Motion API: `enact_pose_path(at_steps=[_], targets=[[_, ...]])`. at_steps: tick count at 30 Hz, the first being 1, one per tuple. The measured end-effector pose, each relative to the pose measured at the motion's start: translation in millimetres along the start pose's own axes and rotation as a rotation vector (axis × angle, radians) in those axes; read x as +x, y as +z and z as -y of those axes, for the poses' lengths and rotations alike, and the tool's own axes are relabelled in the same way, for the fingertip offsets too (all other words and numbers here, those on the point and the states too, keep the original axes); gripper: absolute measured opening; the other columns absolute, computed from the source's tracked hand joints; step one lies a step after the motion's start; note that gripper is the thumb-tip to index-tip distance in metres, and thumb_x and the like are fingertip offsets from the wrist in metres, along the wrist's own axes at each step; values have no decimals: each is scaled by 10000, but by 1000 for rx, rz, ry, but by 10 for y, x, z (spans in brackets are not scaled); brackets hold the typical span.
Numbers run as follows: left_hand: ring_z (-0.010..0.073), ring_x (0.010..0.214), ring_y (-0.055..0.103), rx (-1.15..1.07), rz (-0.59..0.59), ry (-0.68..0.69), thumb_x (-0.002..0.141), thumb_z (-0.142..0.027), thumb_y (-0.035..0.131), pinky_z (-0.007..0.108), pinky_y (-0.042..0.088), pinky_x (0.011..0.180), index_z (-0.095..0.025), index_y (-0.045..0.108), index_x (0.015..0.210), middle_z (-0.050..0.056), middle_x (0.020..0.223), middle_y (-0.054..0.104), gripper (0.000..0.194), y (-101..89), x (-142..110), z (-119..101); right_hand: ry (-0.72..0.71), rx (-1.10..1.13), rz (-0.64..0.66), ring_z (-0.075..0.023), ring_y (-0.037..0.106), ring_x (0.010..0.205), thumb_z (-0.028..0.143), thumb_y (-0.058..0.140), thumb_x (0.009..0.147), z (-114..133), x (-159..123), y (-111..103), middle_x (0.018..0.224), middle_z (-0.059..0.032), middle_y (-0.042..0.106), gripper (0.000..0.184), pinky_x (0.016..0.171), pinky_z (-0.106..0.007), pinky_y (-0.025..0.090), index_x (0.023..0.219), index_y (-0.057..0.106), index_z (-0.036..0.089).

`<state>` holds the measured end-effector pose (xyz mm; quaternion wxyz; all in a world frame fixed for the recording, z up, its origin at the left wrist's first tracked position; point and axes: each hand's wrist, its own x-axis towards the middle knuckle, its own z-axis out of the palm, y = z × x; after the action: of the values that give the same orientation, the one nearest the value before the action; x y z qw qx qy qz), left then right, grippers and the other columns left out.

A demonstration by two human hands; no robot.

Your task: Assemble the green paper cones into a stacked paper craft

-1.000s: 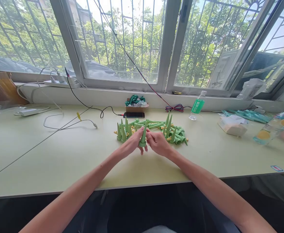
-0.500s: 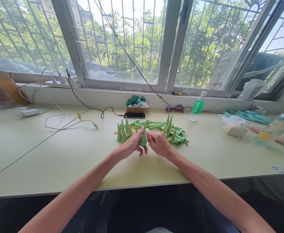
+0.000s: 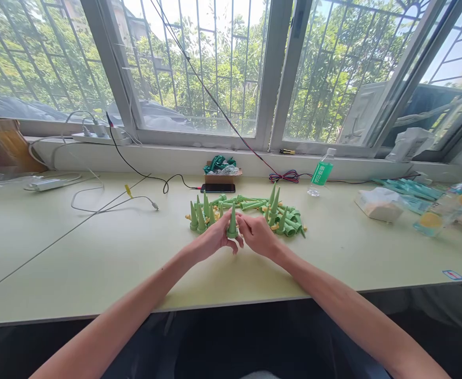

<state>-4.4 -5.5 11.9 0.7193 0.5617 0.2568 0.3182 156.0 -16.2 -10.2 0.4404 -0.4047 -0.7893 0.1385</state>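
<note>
A green plastic cone-shaped spike (image 3: 232, 223) stands point up in my left hand (image 3: 212, 241), whose fingers close around its wide base. Just to its right, my right hand (image 3: 260, 235) is closed in a pinch close to the spike; whatever its fingertips hold is hidden. Several upright green spikes (image 3: 201, 221) stand left of my hands, with small yellow pieces (image 3: 188, 217) among them. To the right and behind lies a pile of green spikes (image 3: 291, 223), some upright, some on their sides.
Behind the spikes lies a black phone (image 3: 218, 188), in front of a small cardboard box (image 3: 223, 178). A green-labelled bottle (image 3: 321, 172) stands right of it. Cables (image 3: 114, 208) cross the table's left side. A tissue pack (image 3: 379, 205) and a larger bottle (image 3: 438, 213) are at right.
My left fingers have shifted slightly under the spike's base. The right hand keeps its pinch in nearly the same place. A person's forearm at the far right has drawn back.
</note>
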Motion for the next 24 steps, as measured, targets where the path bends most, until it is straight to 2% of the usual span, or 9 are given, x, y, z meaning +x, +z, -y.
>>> enact_pose_path(at_steps=[4,9,17,24], targets=[[185,671,637,-20,14,27,918,-504,446,299,532,547,-168,594,1080,41,767,621,401,6,-2,-7,27,109,16,-98,475,433,393,342,1004,36,0,1,501,7,558,435,484,-213,353,679,536,180],[178,650,617,-31,29,45,918,-433,439,314,533,563,-170,588,1118,39,770,634,363,13,-3,-20,43,179,10,-96,492,441,417,354,995,63,11,5,509,1,561,462,487,-208,384,620,492,184],[175,647,607,-4,24,82,931,-409,418,325,534,570,-178,551,1171,45,819,654,359,1,2,-12,49,231,16,-90,485,433,455,371,984,67,24,4,497,-3,554,518,461,-202,383,563,492,177],[194,686,633,18,10,86,931,-427,424,335,542,588,-156,539,1186,56,806,658,390,17,-8,-12,78,284,100,-103,562,434,473,338,990,97,17,22,490,-3,579,536,446,-193,395,578,508,175]])
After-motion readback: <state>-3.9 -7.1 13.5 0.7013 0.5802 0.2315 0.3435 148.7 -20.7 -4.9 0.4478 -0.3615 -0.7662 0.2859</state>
